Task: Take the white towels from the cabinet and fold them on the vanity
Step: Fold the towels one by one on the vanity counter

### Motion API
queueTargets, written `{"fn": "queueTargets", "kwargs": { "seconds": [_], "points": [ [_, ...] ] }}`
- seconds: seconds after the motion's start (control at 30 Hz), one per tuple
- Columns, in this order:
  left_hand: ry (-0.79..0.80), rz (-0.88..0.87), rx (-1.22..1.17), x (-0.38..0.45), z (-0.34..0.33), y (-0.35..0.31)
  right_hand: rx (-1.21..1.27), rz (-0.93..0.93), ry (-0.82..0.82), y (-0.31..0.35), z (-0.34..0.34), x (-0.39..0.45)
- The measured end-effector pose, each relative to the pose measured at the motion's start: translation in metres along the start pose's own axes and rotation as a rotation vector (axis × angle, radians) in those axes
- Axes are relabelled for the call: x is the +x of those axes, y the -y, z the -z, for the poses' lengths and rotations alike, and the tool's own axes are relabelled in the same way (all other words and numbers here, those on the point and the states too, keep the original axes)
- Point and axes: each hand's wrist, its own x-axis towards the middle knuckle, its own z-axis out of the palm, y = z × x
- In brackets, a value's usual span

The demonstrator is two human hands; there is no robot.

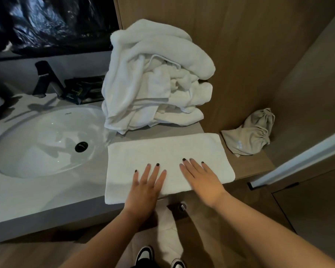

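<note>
Towel heap [155, 78] blocks rear; sink [46, 140] left, pouch [249, 132] right.

I see a plain white folded towel [166, 157] and white towel heap [155, 78] on a pale grey counter [37, 194], beside a white sink [46, 142], black faucet [44, 78] and beige drawstring bag [249, 132].

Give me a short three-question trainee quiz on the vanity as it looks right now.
1. True or false: both the left hand and right hand lie flat, fingers straight, on the folded towel.
2. What lies behind the folded towel? A) the unfolded towel pile B) a soap bottle C) a cup
3. Fill in: the beige drawstring bag lies to the towel's ____, the sink on the other side.

Key: 1 true; 2 A; 3 right
</note>
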Motion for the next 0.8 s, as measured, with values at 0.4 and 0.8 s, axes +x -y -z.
{"fn": "queueTargets", "kwargs": {
  "seconds": [0.4, 0.8],
  "points": [
    [0.111, 0.116, 0.074, -0.014, 0.020, 0.018, -0.066, -0.002, -0.033, -0.025, 0.002, -0.014],
    [-0.073, 0.212, -0.446, -0.046, 0.066, 0.101, 0.339, -0.184, -0.064, -0.092, 0.035, -0.028]
  ]
}}
